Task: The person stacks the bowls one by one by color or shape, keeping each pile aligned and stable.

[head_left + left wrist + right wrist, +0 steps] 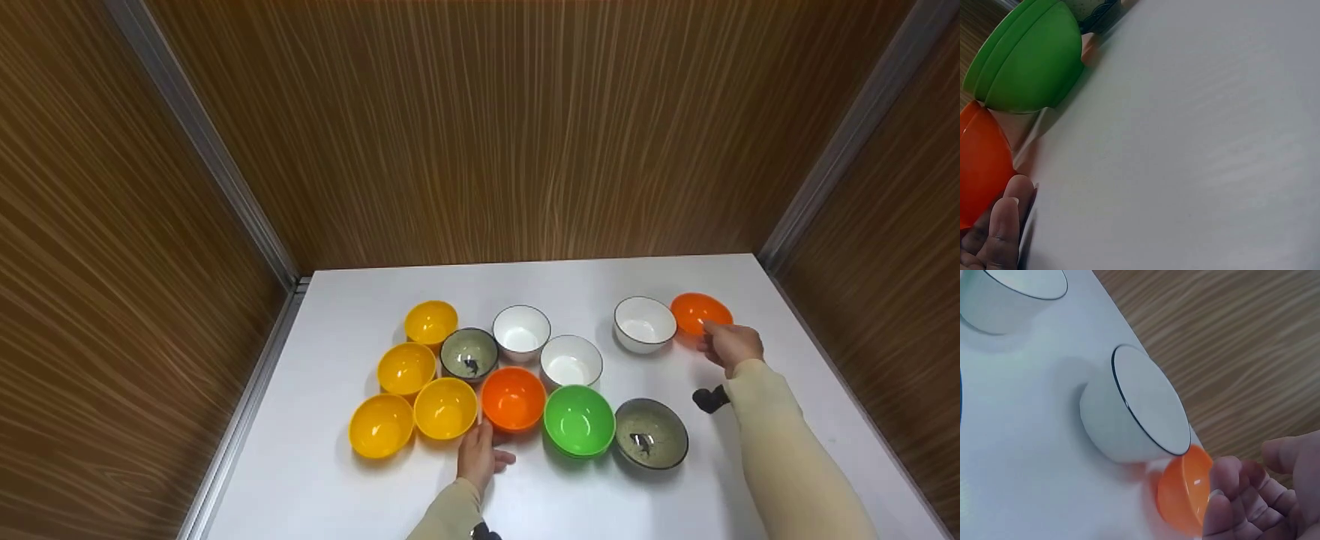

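Observation:
My left hand [477, 456] is at the near edge of an orange bowl [514, 400], its fingers [1004, 225] beside the bowl's outer wall and apparently touching it. A yellow bowl [445, 409] is just left of that hand. My right hand [731, 346] is at the near right rim of a second orange bowl [696, 311]. Its fingers [1224, 475] overlap the rim in the right wrist view, and the thumb stands apart from them with nothing visible between. That bowl sits against a white bowl [645, 325] with a dark rim.
Three more yellow bowls [381, 426] stand at the left. A grey bowl [469, 354] and two white bowls [571, 361] are behind the middle orange bowl. Right of it are stacked green bowls [579, 421] and another grey bowl [651, 433]. Wood-grain panels [525, 135] enclose the white table [300, 450].

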A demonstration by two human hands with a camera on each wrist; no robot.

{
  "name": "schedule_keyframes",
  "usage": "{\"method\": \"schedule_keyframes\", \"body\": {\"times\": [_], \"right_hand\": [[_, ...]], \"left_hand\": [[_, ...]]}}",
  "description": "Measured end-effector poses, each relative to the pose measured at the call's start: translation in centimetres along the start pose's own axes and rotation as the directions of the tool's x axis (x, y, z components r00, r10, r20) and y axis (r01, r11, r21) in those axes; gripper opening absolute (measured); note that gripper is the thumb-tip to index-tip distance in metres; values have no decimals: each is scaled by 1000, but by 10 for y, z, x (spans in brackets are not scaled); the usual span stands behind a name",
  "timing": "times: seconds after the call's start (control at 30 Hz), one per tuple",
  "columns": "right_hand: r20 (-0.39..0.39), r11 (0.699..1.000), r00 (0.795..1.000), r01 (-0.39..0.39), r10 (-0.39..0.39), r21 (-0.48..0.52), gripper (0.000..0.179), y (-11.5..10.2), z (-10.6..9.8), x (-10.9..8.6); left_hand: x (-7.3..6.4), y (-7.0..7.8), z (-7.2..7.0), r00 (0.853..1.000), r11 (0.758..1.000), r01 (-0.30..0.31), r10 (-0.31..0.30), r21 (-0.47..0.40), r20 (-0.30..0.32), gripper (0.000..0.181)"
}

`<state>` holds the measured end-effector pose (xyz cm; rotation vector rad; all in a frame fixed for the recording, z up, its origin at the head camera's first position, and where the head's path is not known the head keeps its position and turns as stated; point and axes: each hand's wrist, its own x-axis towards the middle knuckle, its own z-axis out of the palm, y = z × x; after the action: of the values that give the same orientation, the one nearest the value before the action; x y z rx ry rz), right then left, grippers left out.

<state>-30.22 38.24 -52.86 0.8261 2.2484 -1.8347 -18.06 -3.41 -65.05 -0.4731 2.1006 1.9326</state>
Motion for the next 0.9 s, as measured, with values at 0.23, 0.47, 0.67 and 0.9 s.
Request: {"method": "schedule_keyframes", "body": {"times": [0.23, 0.47, 0.67, 0.9], "right_hand": [[-3, 993, 995, -97, 97, 65, 59, 15, -16, 7], [10, 978, 982, -188, 188, 92, 65, 31, -17, 11], [39, 957, 972, -233, 230, 171, 70, 32, -12, 7], [64, 934, 963, -268, 261, 234, 69, 27, -10, 8]], "left_hand": [[0, 2, 0, 1000, 1000, 10, -10, 3, 24, 58], [0, -1, -2, 1000, 1000, 7, -6, -11, 20, 58], [0, -1, -2, 1000, 1000, -8, 9, -22, 20, 58], [-1, 0, -2, 1000, 1000, 3, -3, -10, 30, 60]]}}
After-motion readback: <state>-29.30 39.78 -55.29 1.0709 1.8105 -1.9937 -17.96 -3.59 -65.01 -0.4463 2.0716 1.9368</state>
